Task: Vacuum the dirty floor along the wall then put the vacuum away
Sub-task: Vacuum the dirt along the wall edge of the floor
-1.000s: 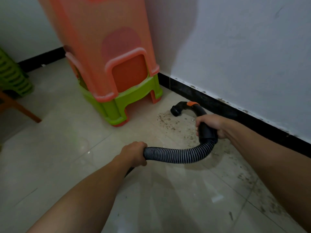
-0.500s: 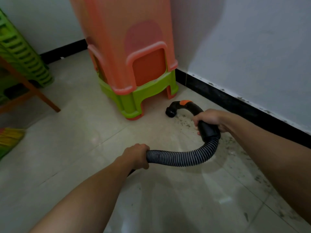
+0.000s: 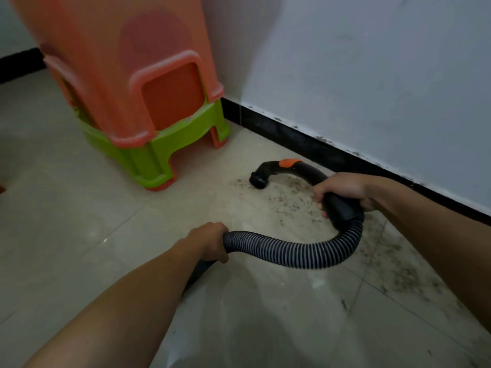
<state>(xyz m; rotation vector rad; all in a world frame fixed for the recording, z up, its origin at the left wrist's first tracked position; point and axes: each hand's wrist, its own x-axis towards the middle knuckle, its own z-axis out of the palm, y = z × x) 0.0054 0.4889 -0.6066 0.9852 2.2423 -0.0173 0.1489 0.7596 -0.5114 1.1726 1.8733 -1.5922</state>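
Observation:
A black ribbed vacuum hose (image 3: 292, 254) curves across the tiled floor. My left hand (image 3: 210, 241) grips the hose near its lower bend. My right hand (image 3: 342, 188) grips the black curved handle, which has an orange button (image 3: 289, 162). The open nozzle end (image 3: 257, 180) points down just above a patch of dark crumbs and dirt (image 3: 289, 197). More dirt (image 3: 398, 272) runs along the floor beside the black skirting of the wall. The vacuum's body is out of view.
A stack of orange and green plastic stools (image 3: 138, 107) stands in the corner, left of the nozzle. The white wall (image 3: 372, 75) with black skirting (image 3: 318, 147) runs along the right. Pale glossy tiles (image 3: 66, 221) spread to the left and near me.
The view swung back to the left, so the green chairs at far left are gone. The nozzle sits lower over the dirt patch. Both hands keep their grip.

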